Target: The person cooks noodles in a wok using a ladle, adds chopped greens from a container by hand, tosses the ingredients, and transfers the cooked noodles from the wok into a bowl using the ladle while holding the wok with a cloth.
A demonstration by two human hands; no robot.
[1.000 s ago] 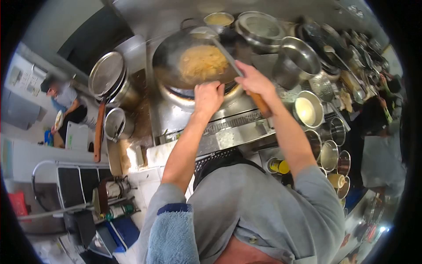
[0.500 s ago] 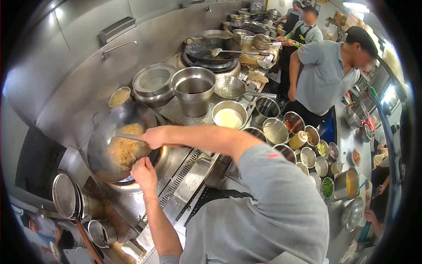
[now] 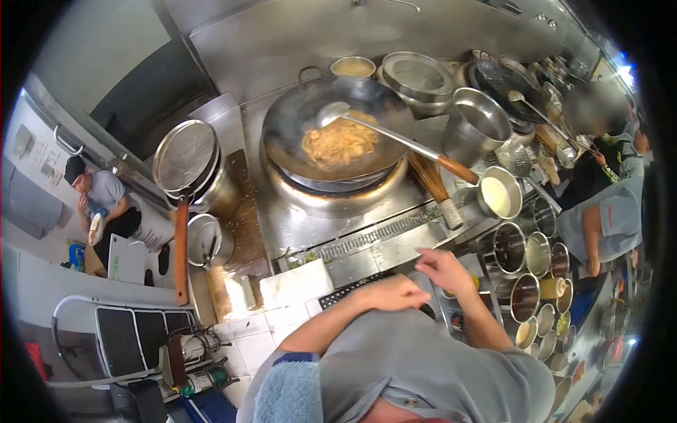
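Two hands are held in front of the shirt [image 3: 423,359], just beside each other and well apart from the wok [image 3: 282,127]: the left hand [image 3: 396,293] is loosely curled, though whether it is fully closed cannot be told, and the right hand [image 3: 448,272] is released, its fingers parted. Food [image 3: 342,143] is held in the wok on the burner [image 3: 314,196], and the ladle [image 3: 333,113] is rested with its head at the food and its handle slanted over the rim, above the brush [image 3: 429,182], toward a bowl [image 3: 499,196].
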